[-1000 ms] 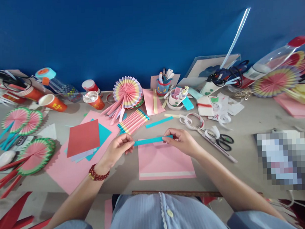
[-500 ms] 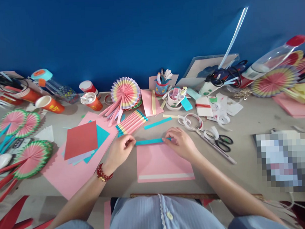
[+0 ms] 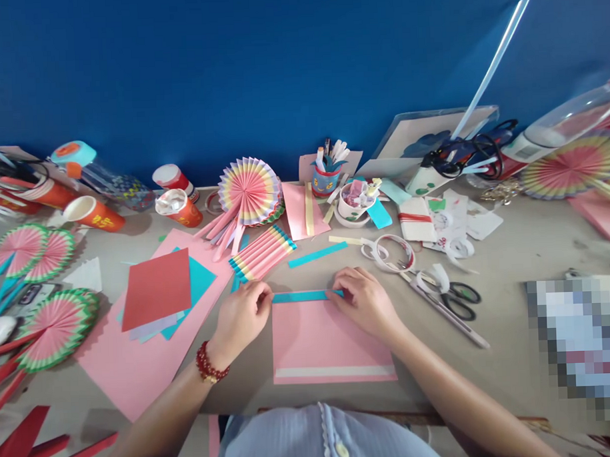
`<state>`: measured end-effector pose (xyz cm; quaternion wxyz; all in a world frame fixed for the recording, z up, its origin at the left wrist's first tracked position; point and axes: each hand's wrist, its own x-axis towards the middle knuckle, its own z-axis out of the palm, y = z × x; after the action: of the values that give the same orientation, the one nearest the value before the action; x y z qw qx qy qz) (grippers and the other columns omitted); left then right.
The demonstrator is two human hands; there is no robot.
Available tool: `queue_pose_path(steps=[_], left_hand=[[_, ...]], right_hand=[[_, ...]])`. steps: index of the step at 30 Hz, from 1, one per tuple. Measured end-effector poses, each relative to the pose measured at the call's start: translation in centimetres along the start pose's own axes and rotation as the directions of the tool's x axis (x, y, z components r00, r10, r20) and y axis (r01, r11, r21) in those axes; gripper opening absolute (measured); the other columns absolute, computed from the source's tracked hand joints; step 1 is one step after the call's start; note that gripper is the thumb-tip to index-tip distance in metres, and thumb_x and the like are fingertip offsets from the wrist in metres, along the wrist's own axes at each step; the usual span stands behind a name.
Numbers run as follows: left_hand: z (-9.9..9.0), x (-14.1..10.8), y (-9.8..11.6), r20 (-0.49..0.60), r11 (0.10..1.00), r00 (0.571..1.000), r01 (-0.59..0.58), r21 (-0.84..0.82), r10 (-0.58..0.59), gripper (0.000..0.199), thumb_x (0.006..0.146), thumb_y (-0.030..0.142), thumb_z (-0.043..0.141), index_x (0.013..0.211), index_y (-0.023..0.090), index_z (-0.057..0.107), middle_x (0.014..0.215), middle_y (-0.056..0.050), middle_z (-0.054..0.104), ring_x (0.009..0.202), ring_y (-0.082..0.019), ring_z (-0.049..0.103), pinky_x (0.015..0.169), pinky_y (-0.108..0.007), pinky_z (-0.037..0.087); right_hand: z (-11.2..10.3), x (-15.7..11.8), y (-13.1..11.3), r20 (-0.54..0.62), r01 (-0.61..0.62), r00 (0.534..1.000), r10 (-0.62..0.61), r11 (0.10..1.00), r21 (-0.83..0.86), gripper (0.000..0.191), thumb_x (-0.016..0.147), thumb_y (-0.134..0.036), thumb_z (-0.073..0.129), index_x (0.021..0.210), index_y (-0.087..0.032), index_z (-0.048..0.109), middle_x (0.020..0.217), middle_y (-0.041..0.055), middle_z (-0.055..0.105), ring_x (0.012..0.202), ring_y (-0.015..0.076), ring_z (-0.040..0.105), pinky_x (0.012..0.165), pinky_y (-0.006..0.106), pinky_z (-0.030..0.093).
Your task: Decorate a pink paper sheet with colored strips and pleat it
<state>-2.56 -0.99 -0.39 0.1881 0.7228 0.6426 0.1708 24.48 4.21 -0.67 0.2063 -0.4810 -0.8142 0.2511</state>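
One blue strip (image 3: 300, 296), pinched near its ends by left hand (image 3: 244, 316) and right hand (image 3: 366, 305), lies along the far edge of one pink sheet (image 3: 329, 337); step, seemingly lining up; next move, probably calling for even pressing lengthwise.

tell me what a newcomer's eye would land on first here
Probably the broad blue wall behind the table, then the pastel pleated fan near it, left of centre. Nearer, the left hand and right hand hold a blue strip at the far edge of the pink sheet. Green-edged pink fans catch the eye at far left.
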Motion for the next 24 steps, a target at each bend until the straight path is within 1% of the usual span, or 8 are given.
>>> queue_pose_path(steps=[8, 24], left_hand=[[0.08, 0.04, 0.19, 0.011, 0.999, 1.000, 0.023, -0.038, -0.022, 0.009, 0.090, 0.016, 0.052, 0.083, 0.022, 0.055, 0.082, 0.000, 0.065, 0.073, -0.017, 0.059, 0.067, -0.027, 0.043], [0.08, 0.25, -0.04, 0.020, 1.000, 1.000, 0.005, -0.001, -0.005, 0.009, 0.091, 0.018, 0.051, 0.084, 0.022, 0.055, 0.083, -0.001, 0.064, 0.072, -0.016, 0.059, 0.065, -0.026, 0.043]], right_hand=[[0.22, -0.04, 0.00, -0.031, 0.000, 1.000, 0.001, 1.000, 0.014, 0.016, 0.087, -0.018, 0.060, 0.071, -0.021, 0.056, 0.084, 0.0041, 0.063, 0.074, 0.0187, 0.050, 0.071, 0.031, 0.039], [0.49, 0.01, -0.03, -0.036, -0.012, 0.999, 0.012, 1.000, -0.004, 0.016, 0.086, -0.018, 0.062, 0.072, -0.020, 0.057, 0.083, 0.0039, 0.063, 0.074, 0.0182, 0.051, 0.074, 0.031, 0.038]])
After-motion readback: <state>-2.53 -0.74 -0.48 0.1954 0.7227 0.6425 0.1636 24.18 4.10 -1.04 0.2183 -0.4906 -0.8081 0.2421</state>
